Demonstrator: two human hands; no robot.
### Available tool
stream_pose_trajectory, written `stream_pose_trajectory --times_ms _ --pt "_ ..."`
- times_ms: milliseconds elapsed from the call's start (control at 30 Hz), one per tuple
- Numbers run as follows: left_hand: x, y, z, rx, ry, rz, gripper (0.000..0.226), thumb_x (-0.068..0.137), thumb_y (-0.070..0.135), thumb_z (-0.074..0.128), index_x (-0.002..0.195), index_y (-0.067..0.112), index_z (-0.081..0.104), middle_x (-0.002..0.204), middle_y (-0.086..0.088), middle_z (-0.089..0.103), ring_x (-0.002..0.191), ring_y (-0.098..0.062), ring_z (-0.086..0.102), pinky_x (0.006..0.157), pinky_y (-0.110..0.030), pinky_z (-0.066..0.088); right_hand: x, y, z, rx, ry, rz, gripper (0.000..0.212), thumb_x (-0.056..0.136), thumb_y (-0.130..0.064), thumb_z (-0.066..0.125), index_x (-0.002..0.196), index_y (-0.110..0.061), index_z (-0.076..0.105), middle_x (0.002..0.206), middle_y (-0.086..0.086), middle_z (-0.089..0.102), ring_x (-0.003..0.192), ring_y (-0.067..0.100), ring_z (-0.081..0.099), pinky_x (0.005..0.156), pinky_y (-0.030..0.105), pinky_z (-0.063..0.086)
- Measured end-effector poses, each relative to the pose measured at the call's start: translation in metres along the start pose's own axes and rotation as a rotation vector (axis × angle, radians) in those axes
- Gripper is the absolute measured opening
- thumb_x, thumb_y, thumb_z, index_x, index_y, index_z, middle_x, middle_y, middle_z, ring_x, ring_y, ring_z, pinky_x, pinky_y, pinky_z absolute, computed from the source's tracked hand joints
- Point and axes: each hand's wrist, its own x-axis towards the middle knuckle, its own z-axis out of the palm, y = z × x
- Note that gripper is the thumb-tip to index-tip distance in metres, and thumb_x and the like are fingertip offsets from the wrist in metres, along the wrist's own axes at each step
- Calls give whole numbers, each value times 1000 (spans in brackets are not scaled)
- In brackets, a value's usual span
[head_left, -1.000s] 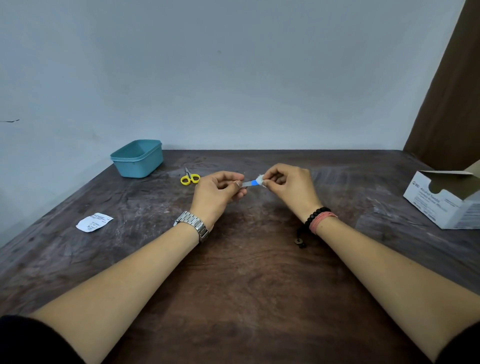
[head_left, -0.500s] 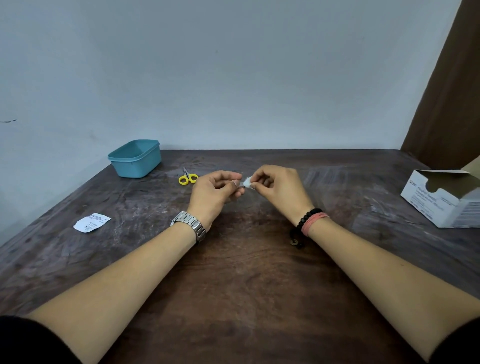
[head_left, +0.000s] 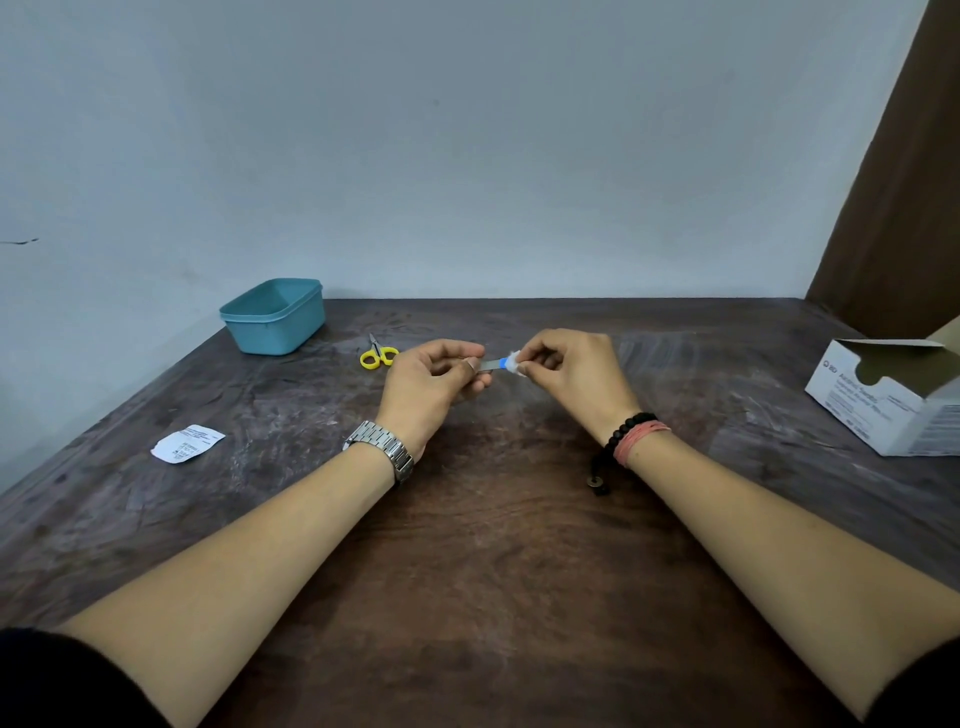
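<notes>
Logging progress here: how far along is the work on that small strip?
Done: a wrapper, apparently opened, lies on the table. In hand: the left hand pinches the grey strip while the right hand pinches a white pad at its blue end. Left: probably finishing the wipe and discarding the pad.

Soft dim light, wide-angle edge distortion

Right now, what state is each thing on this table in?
Strip, held in the air, pinched by left hand.
Swab, pinched by right hand against the strip's blue end.
Tub, open, no lid.
Scissors, shut, lying flat.
Wrapper, lying flat.
Box, flap open.
</notes>
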Motion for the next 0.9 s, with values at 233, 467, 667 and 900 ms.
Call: stream_pose_trajectory --times_ms 233,467,667,900 --pt "0 0 1 -13 6 -2 12 90 -2 59 89 6 67 74 -10 68 65 -12 69 68 -19 57 -3 -8 0 -1 -51 -40 6 80 -13 73 84 -16 76 78 -3 70 67 8 60 64 19 49" --pt "2 1 -2 -11 37 -4 11 90 -2 59 89 6 67 71 -8 70 66 -14 69 66 -19 56 1 8 -5 15 23 94 6 77 -12 75 78 -19 75 69 -6 69 61 2 57 58 6 42" --pt "6 0 -9 -21 132 -14 6 90 -1 60 92 2 65 79 -14 69 63 -12 68 62 -17 56 -1 -5 0 99 14 80 5 77 -13 75 79 -17 75 70 -3 71 65 10 63 62 16 50" --pt "16 10 -26 102 178 34 3 88 3 65 89 5 67 78 -9 71 65 -12 69 63 -18 55 -4 -13 1 185 -1 81 4 78 -15 76 79 -19 75 72 -5 71 68 9 64 64 15 50"
